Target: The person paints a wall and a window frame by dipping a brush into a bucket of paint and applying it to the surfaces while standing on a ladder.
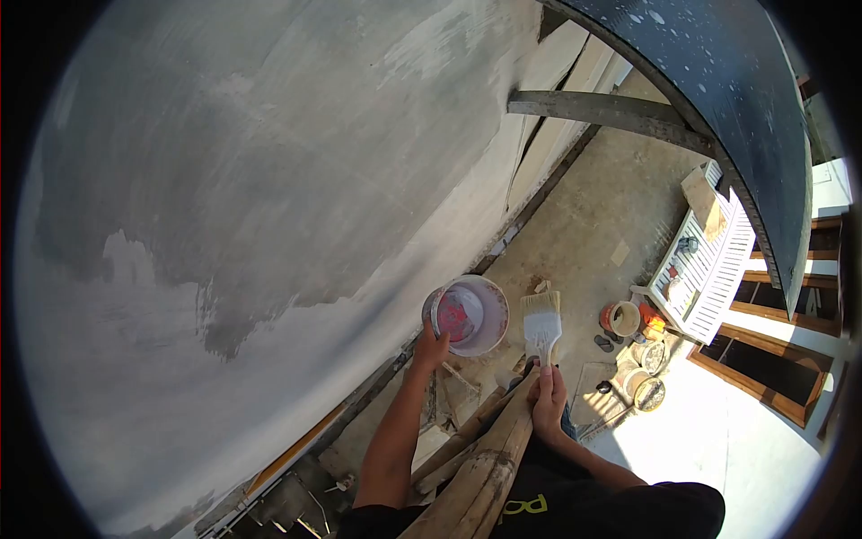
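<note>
My left hand (433, 349) curls on the near edge of the bucket (496, 316); my right hand (549, 402) is wrapped around the handle of the brush (541, 327), bristles just beyond my fingers.

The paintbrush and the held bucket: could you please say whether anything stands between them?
Nothing visible does. Open space separates the paintbrush in the right hand from the bucket in the left hand; the pole lies lower in view.
</note>
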Action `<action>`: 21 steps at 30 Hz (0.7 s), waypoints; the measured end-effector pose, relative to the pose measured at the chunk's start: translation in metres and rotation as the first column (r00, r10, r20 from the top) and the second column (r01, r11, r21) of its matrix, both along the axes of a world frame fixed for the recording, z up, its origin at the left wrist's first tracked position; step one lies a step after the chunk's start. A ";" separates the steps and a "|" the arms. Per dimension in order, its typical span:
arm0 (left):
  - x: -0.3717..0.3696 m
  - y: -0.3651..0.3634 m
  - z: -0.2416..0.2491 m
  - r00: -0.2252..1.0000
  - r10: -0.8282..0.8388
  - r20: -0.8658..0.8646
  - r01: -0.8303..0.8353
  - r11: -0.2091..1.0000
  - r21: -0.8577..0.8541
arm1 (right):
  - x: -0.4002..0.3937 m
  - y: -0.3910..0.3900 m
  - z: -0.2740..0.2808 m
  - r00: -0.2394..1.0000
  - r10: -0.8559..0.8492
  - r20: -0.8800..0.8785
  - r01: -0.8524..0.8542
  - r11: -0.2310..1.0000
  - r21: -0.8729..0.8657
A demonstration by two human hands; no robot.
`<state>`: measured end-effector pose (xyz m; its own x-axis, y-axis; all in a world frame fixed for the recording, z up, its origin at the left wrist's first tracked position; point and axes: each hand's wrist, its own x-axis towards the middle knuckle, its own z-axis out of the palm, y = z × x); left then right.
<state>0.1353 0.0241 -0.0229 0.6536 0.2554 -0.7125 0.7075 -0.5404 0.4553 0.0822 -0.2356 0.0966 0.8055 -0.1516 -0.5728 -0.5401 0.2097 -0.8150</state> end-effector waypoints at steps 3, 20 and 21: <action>0.006 0.008 0.004 1.000 -0.024 0.006 0.024 1.000 -0.006 | 0.000 0.000 0.002 1.000 -0.007 0.006 0.007 1.000 0.015; -0.002 -0.001 0.027 0.982 0.065 0.177 -0.040 0.990 -0.137 | 0.033 0.002 -0.009 0.899 0.401 -0.177 -0.438 0.847 -0.303; -0.002 -0.002 0.030 0.980 0.069 0.188 -0.044 0.990 -0.133 | 0.044 0.004 -0.010 0.868 0.469 -0.162 -0.496 0.807 -0.319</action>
